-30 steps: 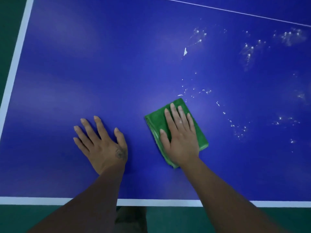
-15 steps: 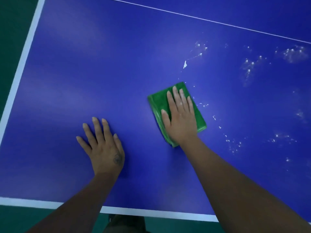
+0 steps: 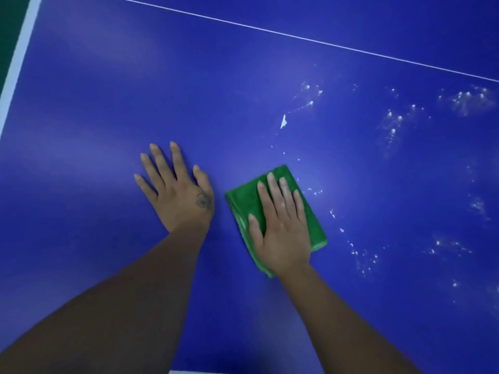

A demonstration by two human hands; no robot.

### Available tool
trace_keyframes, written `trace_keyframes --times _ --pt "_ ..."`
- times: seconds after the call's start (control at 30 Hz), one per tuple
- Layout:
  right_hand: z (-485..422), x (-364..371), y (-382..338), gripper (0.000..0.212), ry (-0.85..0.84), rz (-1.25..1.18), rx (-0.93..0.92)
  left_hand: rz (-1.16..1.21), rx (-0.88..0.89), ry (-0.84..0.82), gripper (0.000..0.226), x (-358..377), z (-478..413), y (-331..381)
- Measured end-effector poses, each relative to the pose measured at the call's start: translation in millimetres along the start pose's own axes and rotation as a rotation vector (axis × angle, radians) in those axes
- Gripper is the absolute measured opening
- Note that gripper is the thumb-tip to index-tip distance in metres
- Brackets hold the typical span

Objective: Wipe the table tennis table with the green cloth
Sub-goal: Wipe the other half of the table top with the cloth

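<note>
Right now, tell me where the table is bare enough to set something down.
Bare: table left of the left hand out to the white border, and above it up to the thin line. Crowded: white specks right of the green cloth.

Dark green floor [image 3: 8, 12] in top-left corner; white specks [image 3: 393, 122] scattered across the right half, one bigger white flake [image 3: 283, 121] near the middle, left of most specks.

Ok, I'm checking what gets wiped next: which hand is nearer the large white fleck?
Right. The right hand presses the green cloth just on the near side of the white fleck; the left hand lies flat farther off, to its lower left.
</note>
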State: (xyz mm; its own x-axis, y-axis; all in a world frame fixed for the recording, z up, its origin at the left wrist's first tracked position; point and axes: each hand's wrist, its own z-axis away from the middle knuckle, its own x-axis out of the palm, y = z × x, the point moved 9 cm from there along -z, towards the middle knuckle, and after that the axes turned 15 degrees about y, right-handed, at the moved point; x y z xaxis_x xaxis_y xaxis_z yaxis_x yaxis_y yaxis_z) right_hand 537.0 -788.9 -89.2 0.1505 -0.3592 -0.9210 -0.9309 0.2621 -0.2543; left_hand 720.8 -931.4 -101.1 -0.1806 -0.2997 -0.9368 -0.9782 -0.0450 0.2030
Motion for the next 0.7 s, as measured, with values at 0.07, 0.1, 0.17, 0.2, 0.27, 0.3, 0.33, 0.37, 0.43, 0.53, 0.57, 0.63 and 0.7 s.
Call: trace_keyframes --times 0.07,0.1,0.17,0.2,0.27,0.3,0.33,0.37,0.43,0.53,0.57,0.63,0.7 --pt "-36 9 0 0.069 0.022 0.008 0.042 0.002 -0.009 0.021 0.066 0 -1 0" --pt "-55 13 0 0.069 0.030 0.010 0.062 0.002 -0.005 0.030 0.066 0 0 2" --pt "-90 23 -1 0.069 0.038 0.013 0.095 -0.003 -0.007 0.037 0.065 -1 -1 2" --pt "-106 28 -3 0.069 0.037 0.015 0.110 -0.004 -0.014 0.032 0.066 -1 -1 2" --pt "-133 35 -6 0.070 0.031 0.010 0.143 0.000 -0.031 0.022 0.067 -3 -3 1" --pt "-145 38 -6 0.069 0.024 0.005 0.157 -0.002 -0.035 0.018 0.068 -3 -3 2" --pt "-155 41 -6 0.069 0.012 -0.004 0.171 -0.011 -0.037 0.016 0.068 -4 -3 2" --pt "-162 43 -5 0.068 0.000 -0.014 0.182 -0.017 -0.036 0.015 0.068 -5 -4 3" --pt "-168 44 -3 0.070 -0.032 -0.047 0.180 -0.019 -0.041 0.013 0.068 -6 -4 5" --pt "-162 39 8 0.078 -0.108 -0.131 0.103 -0.012 -0.048 0.018 0.068 -6 -4 5" --pt "-155 33 14 0.078 -0.122 -0.136 0.059 -0.013 -0.048 0.030 0.068 -7 -4 5" --pt "-139 19 28 0.074 -0.123 -0.109 -0.040 -0.012 -0.047 0.048 0.067 -7 -5 6" --pt "-120 9 38 0.071 -0.122 -0.108 -0.123 -0.013 -0.054 0.050 0.067 -7 -5 6"
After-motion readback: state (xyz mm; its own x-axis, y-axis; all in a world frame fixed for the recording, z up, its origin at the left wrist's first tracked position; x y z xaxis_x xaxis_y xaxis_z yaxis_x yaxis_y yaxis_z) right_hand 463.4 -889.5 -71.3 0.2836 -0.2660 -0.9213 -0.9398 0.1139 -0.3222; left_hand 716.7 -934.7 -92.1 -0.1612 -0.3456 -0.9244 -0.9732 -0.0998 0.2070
